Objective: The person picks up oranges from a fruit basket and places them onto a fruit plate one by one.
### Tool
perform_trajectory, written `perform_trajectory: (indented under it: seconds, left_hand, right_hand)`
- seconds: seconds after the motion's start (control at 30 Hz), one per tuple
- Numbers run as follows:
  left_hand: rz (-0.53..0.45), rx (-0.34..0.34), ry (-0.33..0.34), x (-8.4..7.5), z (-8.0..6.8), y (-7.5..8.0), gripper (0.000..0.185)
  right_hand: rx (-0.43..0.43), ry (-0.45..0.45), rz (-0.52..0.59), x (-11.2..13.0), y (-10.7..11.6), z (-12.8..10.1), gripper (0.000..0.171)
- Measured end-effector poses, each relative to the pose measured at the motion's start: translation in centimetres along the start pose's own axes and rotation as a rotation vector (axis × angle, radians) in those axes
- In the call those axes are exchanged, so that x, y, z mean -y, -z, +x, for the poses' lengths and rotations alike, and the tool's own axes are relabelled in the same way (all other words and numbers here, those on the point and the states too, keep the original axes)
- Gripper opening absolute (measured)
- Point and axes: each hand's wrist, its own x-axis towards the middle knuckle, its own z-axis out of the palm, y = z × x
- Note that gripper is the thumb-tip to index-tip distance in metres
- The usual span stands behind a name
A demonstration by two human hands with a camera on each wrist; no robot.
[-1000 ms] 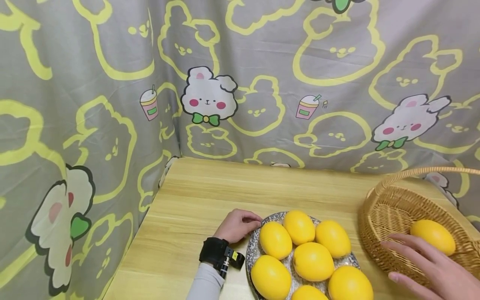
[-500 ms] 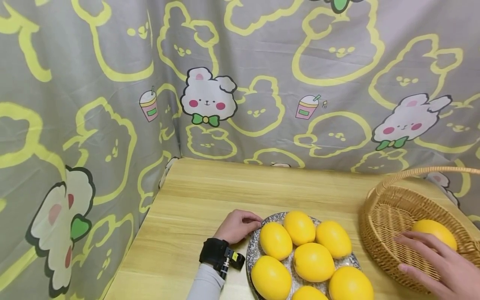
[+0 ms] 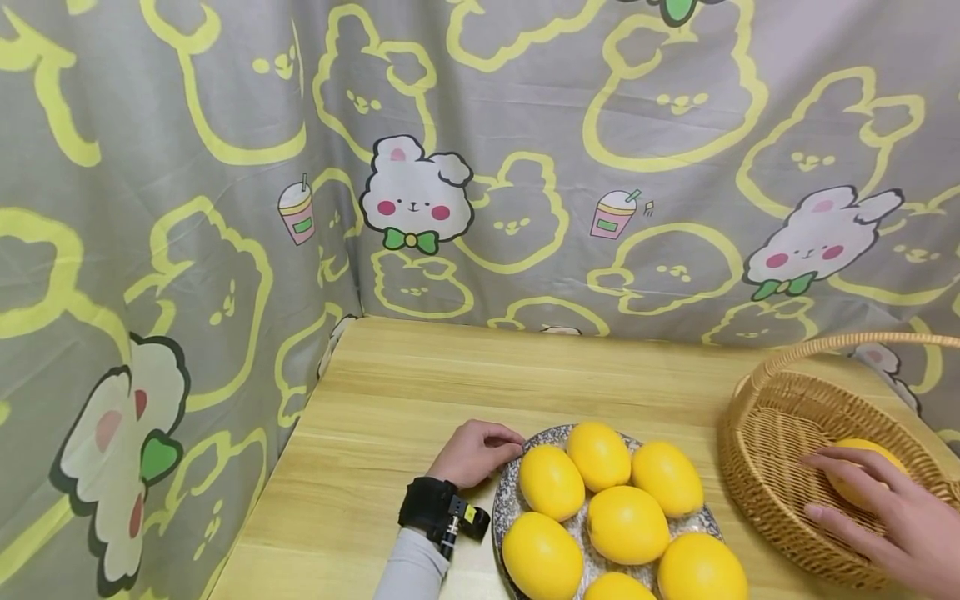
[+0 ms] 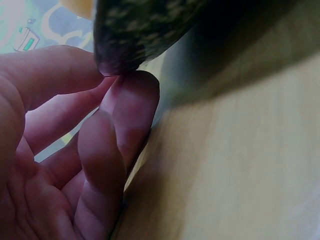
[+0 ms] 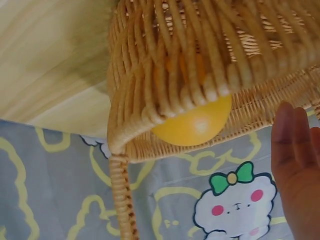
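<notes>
My left hand (image 3: 468, 454) pinches the left rim of a speckled grey plate (image 3: 551, 434) between thumb and fingers. In the left wrist view, one fingertip (image 4: 137, 90) lies under the plate's dark edge (image 4: 135, 40). Several yellow lemons (image 3: 628, 525) rest on this plate. My right hand (image 3: 892, 517) reaches over a wicker basket (image 3: 776, 450), fingers spread and slightly bent. A single lemon (image 3: 873, 448) lies inside the basket, partly hidden behind those fingers. From the right wrist, this lemon (image 5: 197, 125) shows below the woven rim, with the fingers (image 5: 285, 130) apart from it.
The basket's tall handle (image 3: 832, 340) arches over it on the right. Beneath everything is a light wooden table (image 3: 420, 367). A grey patterned curtain (image 3: 525, 108) hangs along the table's back and left edges.
My right hand has moved rightward and farther over the basket, now covering more of the lemon inside. The left hand and the plate have stayed in place.
</notes>
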Motion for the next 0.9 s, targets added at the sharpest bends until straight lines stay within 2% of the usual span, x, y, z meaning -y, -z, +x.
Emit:
perform_trajectory:
  seconds: [0.33, 0.9]
  left_hand:
    - [-0.003, 0.000, 0.006, -0.1, 0.0, 0.0, 0.020]
    - [-0.007, -0.003, 0.007, -0.1, 0.0, 0.0, 0.019]
  right_hand:
    - [0.052, -0.041, 0.013, -0.6, -0.2, 1.2, 0.055]
    - [0.018, -0.064, -0.030, -2.8, -0.7, 1.9, 0.056]
